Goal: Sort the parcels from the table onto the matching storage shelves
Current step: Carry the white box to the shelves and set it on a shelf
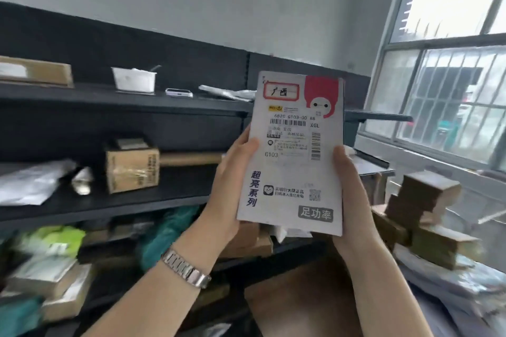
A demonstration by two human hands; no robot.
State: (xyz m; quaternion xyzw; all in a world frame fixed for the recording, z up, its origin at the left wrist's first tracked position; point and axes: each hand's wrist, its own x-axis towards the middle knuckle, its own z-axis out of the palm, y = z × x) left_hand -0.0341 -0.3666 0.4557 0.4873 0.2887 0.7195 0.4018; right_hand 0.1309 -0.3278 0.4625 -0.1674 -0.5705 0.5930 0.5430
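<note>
I hold a flat white parcel box (294, 172) upright in front of me, its face with a shipping label, barcodes and a red cartoon figure turned toward me. My left hand (232, 186) grips its left edge, thumb on the front; a metal watch is on that wrist. My right hand (353, 194) grips its right edge and lower corner. Behind it stand dark storage shelves (123, 101) with several parcels: a brown carton (132, 169) on the middle shelf, a white tub (134, 79) and a flat carton (38, 71) on the top shelf.
Low on the right, a stack of brown cardboard boxes (427, 213) and grey bags lies on the table. The lower left shelves hold green and teal bags (52, 241) and small cartons. A barred window (449, 76) fills the right wall.
</note>
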